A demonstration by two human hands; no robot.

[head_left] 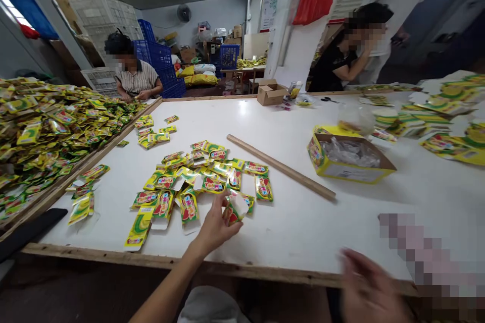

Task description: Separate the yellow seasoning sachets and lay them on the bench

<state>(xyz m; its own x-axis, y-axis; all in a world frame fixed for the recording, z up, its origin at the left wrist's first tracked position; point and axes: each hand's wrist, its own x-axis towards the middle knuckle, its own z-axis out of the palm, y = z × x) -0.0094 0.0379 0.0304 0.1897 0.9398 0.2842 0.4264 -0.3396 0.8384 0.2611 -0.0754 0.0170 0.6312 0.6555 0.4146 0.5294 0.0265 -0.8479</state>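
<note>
My left hand (215,227) reaches over the white table (303,222) and pinches a yellow and red flat carton packet (234,210) at the near edge of a loose spread of such packets (197,176). My right hand (369,285) is low at the table's front edge, blurred by motion, so its fingers cannot be read. It touches nothing that I can make out.
A wooden stick (280,166) lies diagonally mid-table. An open yellow box of clear bags (350,159) sits to the right. A huge heap of packets (41,126) fills the left bin. Stacks of flat cartons (447,111) lie far right. Two people work at the far side.
</note>
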